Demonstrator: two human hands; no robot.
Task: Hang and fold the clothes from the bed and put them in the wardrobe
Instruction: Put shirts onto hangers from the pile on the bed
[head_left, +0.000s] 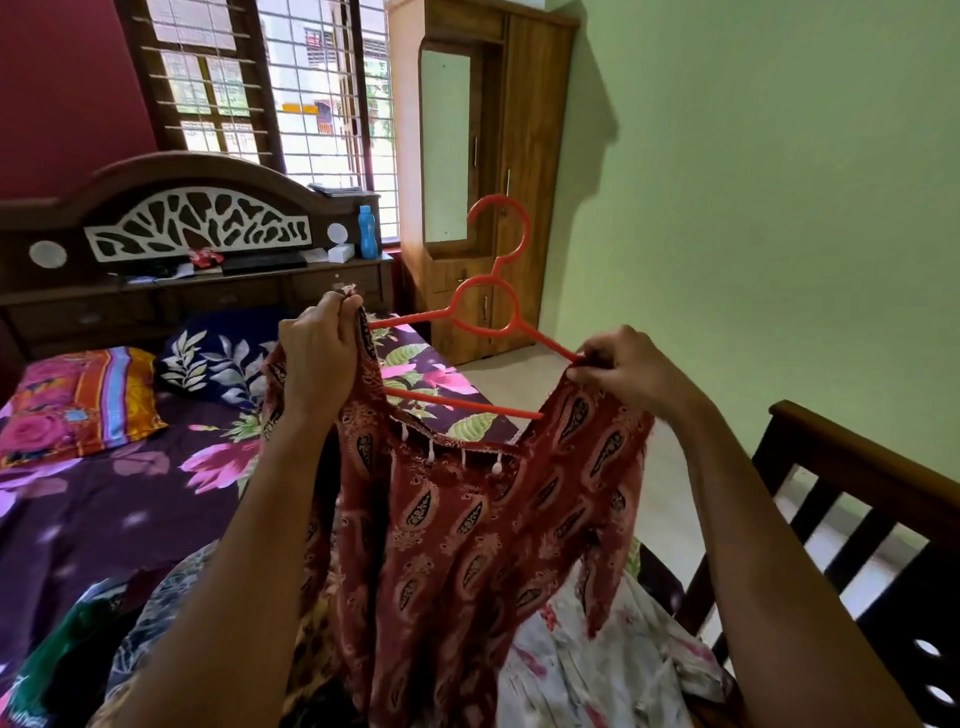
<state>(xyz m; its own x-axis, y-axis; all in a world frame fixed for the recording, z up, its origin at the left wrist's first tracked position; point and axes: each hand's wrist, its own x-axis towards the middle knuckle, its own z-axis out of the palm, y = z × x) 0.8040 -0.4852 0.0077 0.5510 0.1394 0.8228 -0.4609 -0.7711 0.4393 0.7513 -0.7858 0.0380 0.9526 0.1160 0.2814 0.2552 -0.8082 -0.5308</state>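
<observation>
A red paisley garment (467, 530) hangs in front of me over the bed (104, 499). An orange plastic hanger (488, 306) sits inside its neckline, hook upward. My left hand (319, 353) grips the garment's left shoulder over the hanger's left end. My right hand (623, 371) pinches the right shoulder fabric at the hanger's right end. More clothes (597, 665) lie heaped on the bed below the garment. The wooden wardrobe (524, 156) stands shut in the far corner.
Pillows (78, 400) lie at the head of the bed. The headboard shelf holds a blue bottle (368, 232) and small items. A dark wooden footboard (857, 519) runs along the right. Tiled floor (670, 493) lies between bed and green wall.
</observation>
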